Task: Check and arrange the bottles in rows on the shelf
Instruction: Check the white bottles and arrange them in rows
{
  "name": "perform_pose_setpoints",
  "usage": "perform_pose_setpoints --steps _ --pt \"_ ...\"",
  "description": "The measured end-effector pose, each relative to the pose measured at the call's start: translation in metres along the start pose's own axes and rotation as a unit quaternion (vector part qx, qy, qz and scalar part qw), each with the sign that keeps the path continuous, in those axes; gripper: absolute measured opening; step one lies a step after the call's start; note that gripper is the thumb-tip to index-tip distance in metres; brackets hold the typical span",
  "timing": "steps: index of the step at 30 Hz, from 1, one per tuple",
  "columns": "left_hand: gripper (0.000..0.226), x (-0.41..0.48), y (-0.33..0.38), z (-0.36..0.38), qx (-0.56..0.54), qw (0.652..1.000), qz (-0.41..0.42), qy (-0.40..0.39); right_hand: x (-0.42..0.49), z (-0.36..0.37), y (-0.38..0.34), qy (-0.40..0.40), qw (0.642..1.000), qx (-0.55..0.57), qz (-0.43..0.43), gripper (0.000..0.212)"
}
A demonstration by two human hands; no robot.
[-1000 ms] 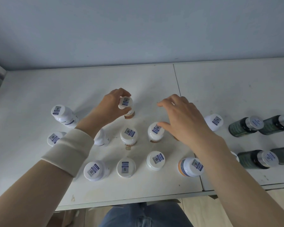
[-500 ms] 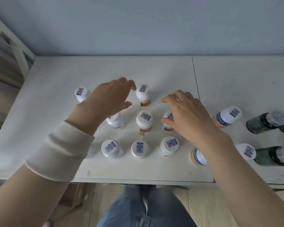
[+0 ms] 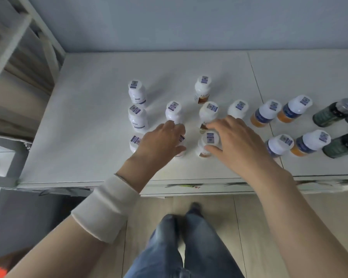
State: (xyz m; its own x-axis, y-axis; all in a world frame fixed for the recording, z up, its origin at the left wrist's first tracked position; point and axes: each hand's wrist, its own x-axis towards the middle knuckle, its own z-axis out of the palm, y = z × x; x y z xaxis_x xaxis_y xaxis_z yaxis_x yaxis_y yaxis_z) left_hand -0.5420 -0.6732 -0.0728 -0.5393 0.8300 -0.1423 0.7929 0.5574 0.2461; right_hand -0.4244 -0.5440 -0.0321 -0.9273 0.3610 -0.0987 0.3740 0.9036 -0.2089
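a person's left hand (image 3: pixel 161 141), a pale wristband (image 3: pixel 109 207) on its wrist, curls its fingers (image 3: pixel 172 126) over a front-row bottle (image 3: pixel 181 139) on a white desk (image 3: pixel 88 127), thumb against the bottle's near side, hiding most of it. the right hand (image 3: pixel 237 143) spreads loosely around the neighbouring bottle (image 3: pixel 210 138), forefinger behind the cap and thumb across the body; whether it truly grips cannot be told. both bottles stand upright near the desk's front edge, within a rough grid of white bottles (image 3: pixel 137 93) with barcode stickers on their caps. to the right stand four blue-and-orange bottles (image 3: pixel 266 113) in two rows, then dark green bottles (image 3: pixel 333 113) at the frame's edge. a white shelving frame (image 3: pixel 18 47) stands left of the desk; jeans (image 3: pixel 179 247) show below.
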Motion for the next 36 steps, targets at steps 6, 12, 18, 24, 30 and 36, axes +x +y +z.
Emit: perform_pose_setpoints --steps 6,12,18,24,30,36 --pt "0.024 -0.035 -0.016 -0.031 -0.378 0.915 -0.055 0.134 -0.021 0.016 -0.011 0.056 0.928 0.363 0.065 0.046" --pt "0.033 -0.066 -0.003 -0.041 -0.617 0.78 -0.017 0.105 -0.038 0.015 -0.024 -0.031 0.724 0.689 0.009 0.027" --pt "0.022 -0.076 0.0 -0.033 -0.62 0.774 0.003 0.132 -0.047 0.027 -0.026 -0.003 0.69 0.724 -0.007 0.064" --pt "0.03 -0.085 -0.01 -0.026 -0.643 0.749 0.067 0.144 -0.055 0.026 -0.033 -0.025 0.662 0.749 -0.002 0.063" --pt "0.03 -0.085 -0.013 -0.024 -0.659 0.742 0.058 0.106 -0.057 0.023 -0.037 0.03 0.719 0.694 -0.013 0.037" --pt "0.025 -0.083 -0.015 -0.013 -0.713 0.695 0.03 0.088 -0.058 0.026 -0.037 0.014 0.686 0.727 0.03 0.046"
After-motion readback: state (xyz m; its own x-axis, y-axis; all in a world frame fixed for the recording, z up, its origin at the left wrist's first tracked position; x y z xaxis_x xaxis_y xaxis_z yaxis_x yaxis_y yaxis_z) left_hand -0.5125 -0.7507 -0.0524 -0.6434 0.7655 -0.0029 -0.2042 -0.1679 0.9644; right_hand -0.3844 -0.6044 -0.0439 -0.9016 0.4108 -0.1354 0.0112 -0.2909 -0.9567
